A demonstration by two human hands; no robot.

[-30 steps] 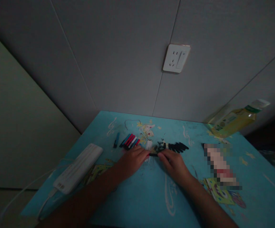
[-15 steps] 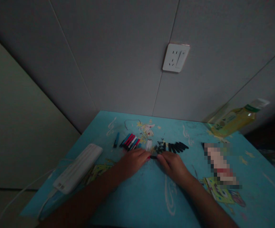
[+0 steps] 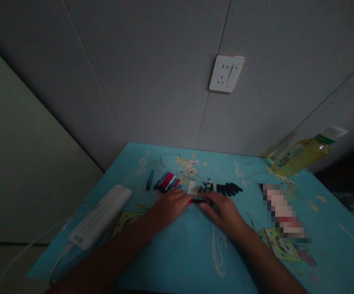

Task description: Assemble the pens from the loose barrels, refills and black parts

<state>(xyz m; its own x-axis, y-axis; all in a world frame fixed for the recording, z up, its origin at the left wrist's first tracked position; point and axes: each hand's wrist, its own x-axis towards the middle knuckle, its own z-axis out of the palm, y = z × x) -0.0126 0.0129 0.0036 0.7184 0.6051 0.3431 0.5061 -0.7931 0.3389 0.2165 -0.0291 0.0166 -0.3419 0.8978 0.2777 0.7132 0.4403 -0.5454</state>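
Observation:
My left hand (image 3: 174, 206) is closed round a short, slim, pen-like piece (image 3: 199, 201), red at the left and black at the right. My right hand (image 3: 221, 209) has its thumb and forefinger round the black end, with a small gap showing between them. Just behind my fingers lie thin white sticks (image 3: 191, 187) side by side. Behind my left hand is a row of blue, red, white and black pen-like pieces (image 3: 168, 181). Several black pieces (image 3: 229, 189), perhaps caps, lie behind my right hand, beside small dark bits (image 3: 206, 186).
A lone blue and black piece (image 3: 150, 180) lies left of the row. A white power strip (image 3: 100, 216) with a cable is at the left. At the right are a bottle of yellow liquid (image 3: 304, 155) and a pixelated flat item (image 3: 284, 212). The blue table (image 3: 177, 253) meets the wall.
My right thumb and forefinger have parted a little and shifted slightly, showing more of the black end. My left hand stays almost in place.

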